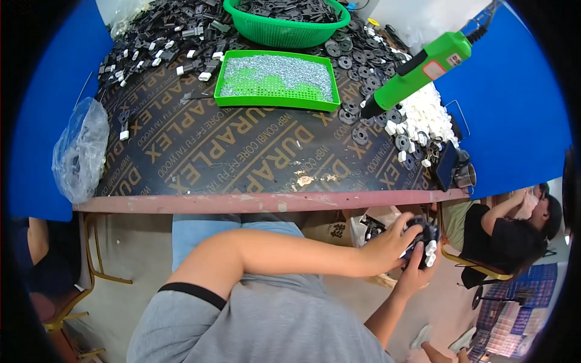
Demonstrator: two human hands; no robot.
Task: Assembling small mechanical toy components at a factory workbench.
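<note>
Two bare hands meet at the person's right, below the tabletop's near edge: the left hand (393, 245) and the right hand (416, 275) have their fingers curled around a cluster of black parts (430, 231) with white ends. Just beside them is an open pale bag (382, 216). On the tabletop (242, 166), a metal cup (465, 175) stands at the right corner and a clear plastic bag (82, 151) at the left. Farther back, a green power screwdriver (420, 74) hangs tilted above black discs (360, 135), near white pieces (431, 112). Beyond, a green tray (278, 104) bears small silvery bits, before a green basket (284, 35).
</note>
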